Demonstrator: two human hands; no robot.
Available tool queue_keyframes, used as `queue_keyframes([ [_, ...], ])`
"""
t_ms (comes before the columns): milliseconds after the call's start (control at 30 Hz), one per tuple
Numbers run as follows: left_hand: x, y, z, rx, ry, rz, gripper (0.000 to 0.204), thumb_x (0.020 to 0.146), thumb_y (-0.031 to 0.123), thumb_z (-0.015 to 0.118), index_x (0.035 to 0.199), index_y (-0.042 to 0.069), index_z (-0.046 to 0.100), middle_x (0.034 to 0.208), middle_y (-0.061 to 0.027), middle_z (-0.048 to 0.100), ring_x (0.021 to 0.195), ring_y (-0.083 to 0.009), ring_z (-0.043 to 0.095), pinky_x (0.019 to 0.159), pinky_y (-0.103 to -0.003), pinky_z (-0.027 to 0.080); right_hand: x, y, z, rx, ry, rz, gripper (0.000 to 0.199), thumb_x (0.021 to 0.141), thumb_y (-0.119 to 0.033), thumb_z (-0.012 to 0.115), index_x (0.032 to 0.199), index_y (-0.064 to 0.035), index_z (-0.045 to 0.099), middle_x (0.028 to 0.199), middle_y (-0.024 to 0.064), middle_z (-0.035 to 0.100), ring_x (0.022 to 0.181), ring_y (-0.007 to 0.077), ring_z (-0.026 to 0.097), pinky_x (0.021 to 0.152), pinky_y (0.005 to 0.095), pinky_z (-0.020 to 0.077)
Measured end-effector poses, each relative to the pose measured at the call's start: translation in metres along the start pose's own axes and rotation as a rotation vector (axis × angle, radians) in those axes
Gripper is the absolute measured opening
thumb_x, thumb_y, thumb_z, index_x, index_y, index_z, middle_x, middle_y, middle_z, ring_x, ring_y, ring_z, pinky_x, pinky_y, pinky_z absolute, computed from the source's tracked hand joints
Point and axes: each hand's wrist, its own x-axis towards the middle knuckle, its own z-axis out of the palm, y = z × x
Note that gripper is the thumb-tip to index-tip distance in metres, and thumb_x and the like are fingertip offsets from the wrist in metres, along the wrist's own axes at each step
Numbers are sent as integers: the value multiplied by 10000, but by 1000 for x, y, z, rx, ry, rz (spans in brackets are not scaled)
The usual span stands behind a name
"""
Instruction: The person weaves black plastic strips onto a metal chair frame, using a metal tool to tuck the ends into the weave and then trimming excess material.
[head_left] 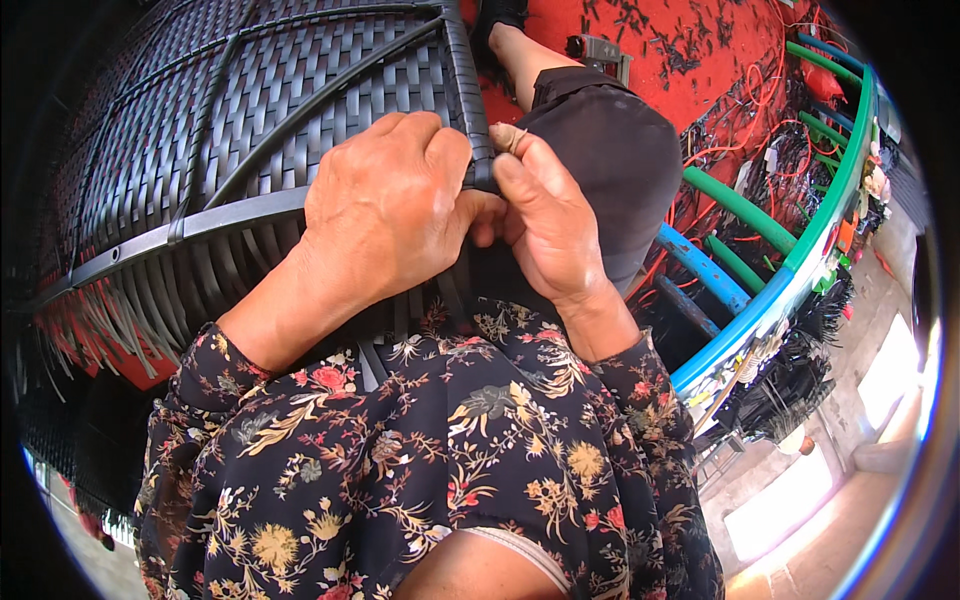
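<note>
A black woven plastic wicker panel [285, 115] on a flat metal frame bar [240, 212] lies across my lap, on the left. My left hand [385, 190] is closed in a fist over the panel's near right corner, its knuckles up. On the other side of the strip-wrapped edge bar [466, 90] is my right hand [552, 205], fingers curled and thumb bent toward the bar. A tan covering wraps one of its fingertips. The two hands almost meet at the corner. What they pinch is hidden between the fingers. Loose strip ends [130, 325] hang below the frame bar.
My dark-clad knee [605, 170] rises right of the panel. Beyond it lies a red floor covering [600, 15] strewn with black scraps, with a small metal tool [603, 52] on it. A curved green and blue rack [790, 262] with rungs stands at the right, among tangled orange cords.
</note>
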Motion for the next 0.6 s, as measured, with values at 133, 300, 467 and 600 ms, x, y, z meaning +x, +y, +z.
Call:
queue_keyframes([
  [133, 3, 1, -2, 15, -74, -75, 253, 599, 155, 720, 687, 2, 540, 679, -129, 548, 642, -313, 579, 527, -392, 466, -3, 11, -9, 122, -79, -79, 479, 892, -194, 495, 1266, 30, 299, 736, 68, 536, 586, 124, 510, 562, 221, 412],
  [300, 4, -2, -4, -24, -178, -148, 267, 614, 197, 715, 651, -20, 563, 663, -150, 561, 630, -342, 584, 556, -413, 472, -1, 5, -10, -83, -144, -62, 464, 892, -169, 476, 1281, 13, 300, 725, 80, 530, 583, 132, 483, 552, 234, 391],
  [467, 5, -5, -4, -55, -214, -156, 295, 629, 217, 742, 647, -11, 556, 651, -148, 559, 621, -335, 567, 552, -399, 438, 7, 8, -4, -90, -77, -47, 498, 880, -221, 495, 1275, 31, 329, 718, 69, 533, 557, 107, 475, 497, 226, 384],
  [600, 10, -3, -7, -71, -258, -146, 272, 648, 185, 740, 661, -12, 553, 628, -140, 540, 591, -306, 544, 541, -379, 418, 10, 14, -12, 106, -152, -79, 492, 896, -254, 486, 1275, 26, 346, 754, 77, 561, 590, 130, 545, 508, 226, 421],
])
